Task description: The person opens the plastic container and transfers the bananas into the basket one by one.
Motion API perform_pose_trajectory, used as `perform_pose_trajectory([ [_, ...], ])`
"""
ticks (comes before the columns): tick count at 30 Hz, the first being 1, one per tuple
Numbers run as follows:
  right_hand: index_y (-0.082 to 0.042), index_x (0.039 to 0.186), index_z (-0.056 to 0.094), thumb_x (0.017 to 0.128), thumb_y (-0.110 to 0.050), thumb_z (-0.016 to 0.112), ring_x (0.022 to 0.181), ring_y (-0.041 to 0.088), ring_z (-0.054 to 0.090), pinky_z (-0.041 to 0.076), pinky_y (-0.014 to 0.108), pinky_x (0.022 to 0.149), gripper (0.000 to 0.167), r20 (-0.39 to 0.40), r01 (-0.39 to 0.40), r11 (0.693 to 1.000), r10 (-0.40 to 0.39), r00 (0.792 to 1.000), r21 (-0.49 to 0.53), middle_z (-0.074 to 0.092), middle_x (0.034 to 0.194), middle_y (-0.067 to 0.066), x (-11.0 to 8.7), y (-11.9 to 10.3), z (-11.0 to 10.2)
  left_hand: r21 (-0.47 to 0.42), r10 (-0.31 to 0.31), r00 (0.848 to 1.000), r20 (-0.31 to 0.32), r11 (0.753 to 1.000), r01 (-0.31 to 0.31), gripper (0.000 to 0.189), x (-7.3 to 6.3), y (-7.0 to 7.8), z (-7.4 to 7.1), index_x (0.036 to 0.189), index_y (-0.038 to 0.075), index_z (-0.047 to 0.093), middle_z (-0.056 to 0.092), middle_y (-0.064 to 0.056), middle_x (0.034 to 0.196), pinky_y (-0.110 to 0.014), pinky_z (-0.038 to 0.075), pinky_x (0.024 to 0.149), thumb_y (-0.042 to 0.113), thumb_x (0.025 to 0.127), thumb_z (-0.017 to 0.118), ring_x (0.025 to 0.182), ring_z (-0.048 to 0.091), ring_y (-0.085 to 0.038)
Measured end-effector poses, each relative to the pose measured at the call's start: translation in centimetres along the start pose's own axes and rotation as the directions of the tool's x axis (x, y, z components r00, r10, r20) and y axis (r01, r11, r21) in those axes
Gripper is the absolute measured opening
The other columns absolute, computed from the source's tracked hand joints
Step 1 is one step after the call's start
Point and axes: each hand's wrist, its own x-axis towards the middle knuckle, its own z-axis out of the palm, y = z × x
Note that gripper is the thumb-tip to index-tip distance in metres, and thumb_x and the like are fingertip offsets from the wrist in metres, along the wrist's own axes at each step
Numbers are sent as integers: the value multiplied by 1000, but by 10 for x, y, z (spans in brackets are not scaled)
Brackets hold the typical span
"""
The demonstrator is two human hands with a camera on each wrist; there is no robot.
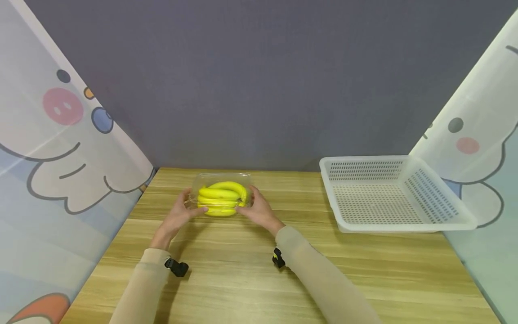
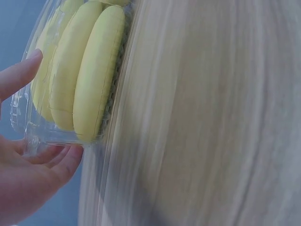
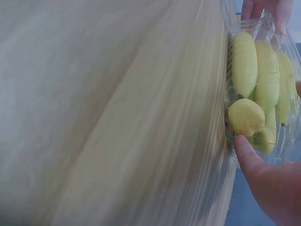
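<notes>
Yellow bananas (image 1: 218,194) lie inside a clear plastic container (image 1: 221,176) toward the back of the table. On the container's left side, my left hand (image 1: 177,217) holds it, thumb at the front and fingers around the end. My right hand (image 1: 262,212) grips the opposite end the same way. In the left wrist view, the left thumb (image 2: 21,75) lies over the clear plastic, with fingertips under the end wall. The right wrist view shows the right thumb (image 3: 249,157) against the plastic near a banana's rounded end (image 3: 246,117). Whether the lid is fastened, I cannot tell.
A white perforated plastic basket (image 1: 340,216) stands at the right of the wooden table (image 1: 226,270). Behind the table rises a grey panel (image 1: 259,90). Cartoon-printed curtains (image 1: 48,180) hang on both sides.
</notes>
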Motion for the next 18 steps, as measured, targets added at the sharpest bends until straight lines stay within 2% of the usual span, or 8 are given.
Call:
perform_pose_trajectory([
  [12, -12, 161, 24, 86, -36, 81, 133, 35, 49, 46, 50, 104, 97, -9, -23, 1000, 23, 1000, -11, 44, 151, 20, -8, 3, -14, 31, -5, 1000, -15, 1000, 5, 106, 3, 7, 17, 162, 6, 7, 19, -29, 160, -62, 35, 110, 29, 89, 81, 144, 28, -49],
  [18, -12, 161, 25, 84, -32, 82, 133, 36, 48, 46, 51, 105, 98, -26, -33, 999, 33, 999, 7, 44, 151, 21, -12, 6, -19, 45, -11, 1000, -13, 999, 12, 110, 4, 9, 23, 162, 5, 5, 19, -31, 160, -62, 35, 111, 32, 88, 82, 143, 28, -49],
])
